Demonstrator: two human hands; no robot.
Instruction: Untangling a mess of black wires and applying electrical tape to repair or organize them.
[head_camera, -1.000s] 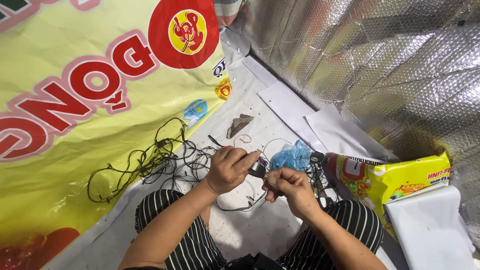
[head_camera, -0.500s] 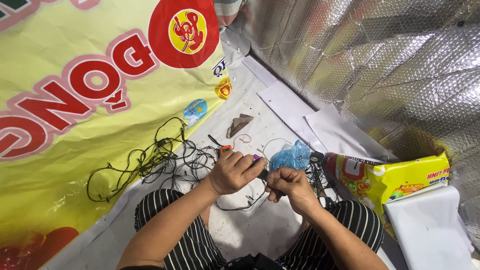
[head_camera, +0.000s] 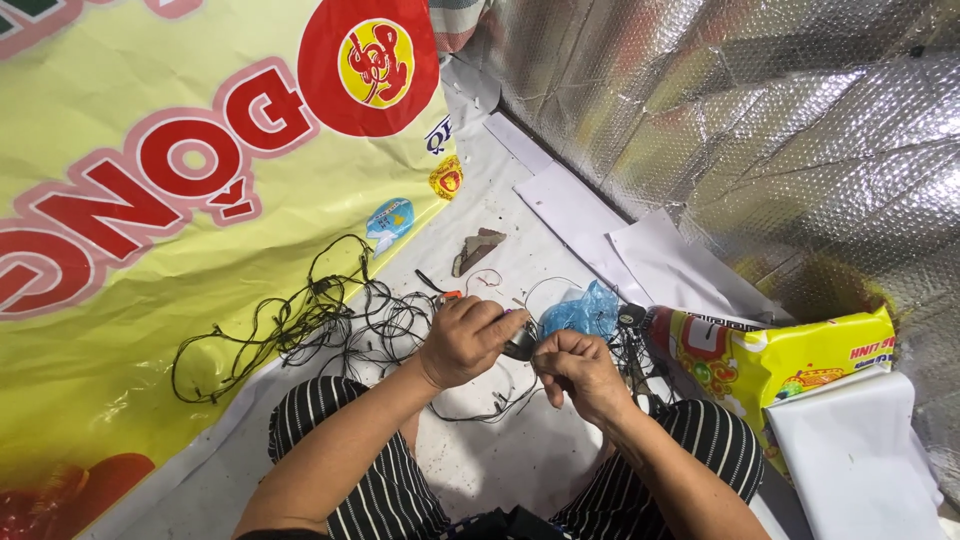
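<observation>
Hands are meeting over the lap — the left hand (head_camera: 466, 340) is gripping a small dark device (head_camera: 520, 343); the right hand (head_camera: 580, 368) is pinching closed just beside it, though what it is pinching is too small to tell; tangled black wires (head_camera: 320, 325) are sprawling left of the hands; a blue plastic bag (head_camera: 582, 312) is lying just beyond them.

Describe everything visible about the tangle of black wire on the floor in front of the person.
The tangle of black wire is thin, dark, flexible cord lying in loose, overlapping loops, not coiled neatly. It sprawls across the edge of the yellow printed banner and onto the pale floor sheet. Strands run rightward under and past the left hand, and one curves below both hands toward the right hand. More dark wire lies beyond the right hand beside the blue plastic bag. Whether it is one cord or several cannot be told.
</observation>
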